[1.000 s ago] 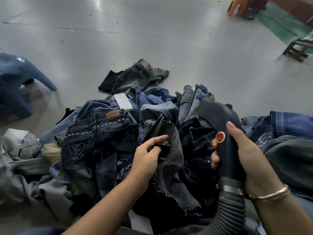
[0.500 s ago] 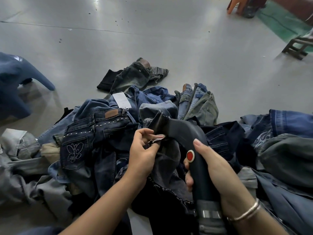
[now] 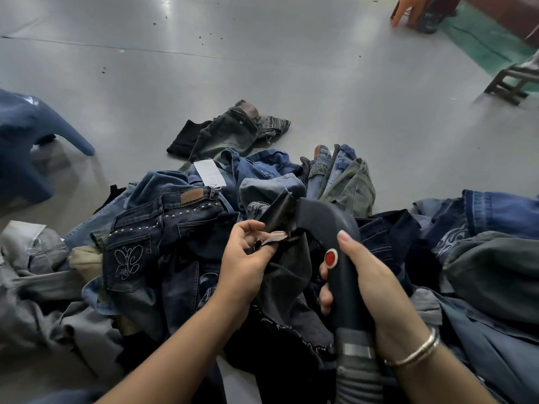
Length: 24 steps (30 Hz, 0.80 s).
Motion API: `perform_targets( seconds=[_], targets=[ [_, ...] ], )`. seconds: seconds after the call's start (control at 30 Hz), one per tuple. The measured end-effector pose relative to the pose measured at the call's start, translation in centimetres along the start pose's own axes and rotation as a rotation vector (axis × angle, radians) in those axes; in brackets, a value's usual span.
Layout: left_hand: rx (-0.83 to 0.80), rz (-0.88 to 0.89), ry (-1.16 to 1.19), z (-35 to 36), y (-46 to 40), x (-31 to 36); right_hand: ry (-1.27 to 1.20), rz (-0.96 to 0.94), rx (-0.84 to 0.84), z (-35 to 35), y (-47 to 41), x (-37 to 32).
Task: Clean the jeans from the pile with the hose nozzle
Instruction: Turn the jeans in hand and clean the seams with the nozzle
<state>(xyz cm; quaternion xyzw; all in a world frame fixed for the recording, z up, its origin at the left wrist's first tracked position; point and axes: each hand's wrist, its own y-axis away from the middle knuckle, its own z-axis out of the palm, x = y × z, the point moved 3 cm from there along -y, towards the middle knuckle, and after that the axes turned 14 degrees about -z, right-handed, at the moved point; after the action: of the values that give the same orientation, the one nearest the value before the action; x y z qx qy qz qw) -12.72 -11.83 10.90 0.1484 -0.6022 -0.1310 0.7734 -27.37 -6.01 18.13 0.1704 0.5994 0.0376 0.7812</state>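
Note:
A pile of jeans [image 3: 180, 228] in blue, grey and black covers the floor in front of me. My left hand [image 3: 248, 258] pinches a fold of dark grey jeans [image 3: 291, 269] at the middle of the pile. My right hand [image 3: 367, 275] grips the black hose nozzle [image 3: 326, 225], which has a red button [image 3: 330, 258] and a ribbed grey hose [image 3: 358, 371] at its base. The nozzle's mouth presses against the held fold, just above my left fingers.
A separate grey-green pair [image 3: 233, 129] lies on the grey floor beyond the pile. A blue plastic stool [image 3: 26, 141] stands at the left. Wooden furniture legs [image 3: 507, 83] and another person's foot [image 3: 405, 10] sit at the far right.
My right hand swung the nozzle left from the pile's right side onto the fold that my left hand pinches. The left hand stayed in place on the dark jeans.

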Motion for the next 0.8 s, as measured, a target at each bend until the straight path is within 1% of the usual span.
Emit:
perform_targets(
  seconds=[0.1,0.27,0.37,0.5,0.57,0.63,0.73,0.8],
  targets=[
    [-0.013,-0.012,-0.042,-0.2,-0.2,0.1,-0.01,-0.056,0.047,-1.3,-0.9,-0.9],
    [0.017,-0.015,-0.256,-1.3,-1.3,0.8,0.013,-0.129,0.01,-2.2,-0.5,-1.8],
    [0.105,0.001,-0.433,-1.6,-1.7,0.6,0.056,-0.097,-0.076,-1.5,0.4,-1.8],
    [0.195,0.076,-0.474,-2.0,-2.0,0.7,0.055,-0.031,-0.175,-0.2,1.5,-1.3],
    [0.205,0.167,-0.515,-2.0,-1.8,1.1,0.052,-0.007,-0.208,0.3,1.7,-1.0],
    [0.139,0.255,-0.539,-1.7,-1.5,1.3,0.049,0.0,-0.23,0.5,1.7,-0.6],
    [-0.003,0.313,-0.634,-1.1,-1.0,1.3,0.063,0.033,-0.245,0.5,1.4,0.0],
    [-0.088,0.287,-0.6,-0.9,-0.8,0.7,0.066,0.055,-0.227,0.2,0.9,0.2]
  ],
)
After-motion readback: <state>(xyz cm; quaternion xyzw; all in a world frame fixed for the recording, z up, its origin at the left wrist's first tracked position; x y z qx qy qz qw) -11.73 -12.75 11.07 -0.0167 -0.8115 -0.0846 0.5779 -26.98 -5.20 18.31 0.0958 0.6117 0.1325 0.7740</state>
